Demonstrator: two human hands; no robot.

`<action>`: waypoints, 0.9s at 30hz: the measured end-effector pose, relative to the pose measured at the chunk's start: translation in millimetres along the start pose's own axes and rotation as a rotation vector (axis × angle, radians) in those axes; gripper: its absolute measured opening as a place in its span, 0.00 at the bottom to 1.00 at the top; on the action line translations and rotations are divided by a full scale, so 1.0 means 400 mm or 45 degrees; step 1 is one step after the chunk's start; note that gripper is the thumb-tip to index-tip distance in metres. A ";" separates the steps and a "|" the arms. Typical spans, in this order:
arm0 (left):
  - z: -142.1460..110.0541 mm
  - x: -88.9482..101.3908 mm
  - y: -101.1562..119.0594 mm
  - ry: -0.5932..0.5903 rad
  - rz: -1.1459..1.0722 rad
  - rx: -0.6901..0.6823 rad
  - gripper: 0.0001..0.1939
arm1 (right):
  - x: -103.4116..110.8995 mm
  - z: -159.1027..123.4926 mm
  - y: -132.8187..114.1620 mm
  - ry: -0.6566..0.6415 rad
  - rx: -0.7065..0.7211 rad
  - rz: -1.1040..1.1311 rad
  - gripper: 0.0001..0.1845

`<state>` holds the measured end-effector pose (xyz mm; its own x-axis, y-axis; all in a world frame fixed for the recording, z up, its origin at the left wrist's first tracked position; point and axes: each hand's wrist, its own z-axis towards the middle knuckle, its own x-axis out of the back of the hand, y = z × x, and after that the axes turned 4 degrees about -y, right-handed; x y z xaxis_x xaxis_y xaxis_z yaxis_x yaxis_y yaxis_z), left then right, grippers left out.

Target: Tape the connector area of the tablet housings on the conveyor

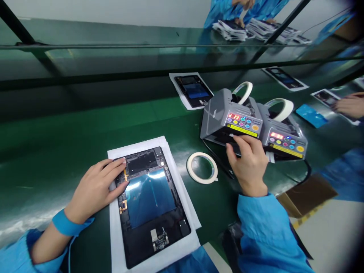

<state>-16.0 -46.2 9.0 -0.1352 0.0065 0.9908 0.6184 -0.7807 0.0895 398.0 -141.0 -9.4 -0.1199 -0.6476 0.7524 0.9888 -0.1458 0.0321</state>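
My left hand (98,185) lies over the left edge of an opened tablet (155,235), fingers stretched out. Its fingertips touch the board near an orange ribbon cable (125,175). The tablet shows a large shiny blue battery (150,197) and rests on white paper sheets (116,242). My right hand (248,163) is at the front of the left grey tape dispenser (217,110), thumb and index finger apart near its dark outlet. A small whitish bit shows at the index fingertip; whether it is tape or nail I cannot tell.
A roll of cream tape (190,170) lies between the tablet and the dispensers. A second tape dispenser (284,138) stands at right. Another opened tablet (196,91) lies behind them. A blue packet (311,115) and a co-worker's hand (351,105) are farther right; a cardboard box (307,193) sits below.
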 end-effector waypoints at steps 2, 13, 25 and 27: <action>0.002 -0.002 -0.004 0.017 -0.006 -0.013 0.23 | -0.004 -0.002 -0.001 -0.032 -0.037 0.008 0.15; 0.001 -0.011 -0.006 0.050 -0.036 -0.015 0.23 | -0.014 0.005 0.002 -0.020 -0.058 -0.088 0.13; 0.015 0.029 0.052 0.057 0.100 -0.006 0.17 | 0.100 0.041 -0.121 -0.073 0.180 0.388 0.04; 0.044 0.038 0.093 -0.020 0.066 0.005 0.16 | 0.101 0.064 -0.190 -0.308 0.470 0.615 0.05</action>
<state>18.6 -64.3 29.2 -0.0911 -0.0240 0.9956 0.6276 -0.7776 0.0387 320.4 -136.9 35.3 0.3261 -0.3830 0.8643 0.8972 0.4135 -0.1552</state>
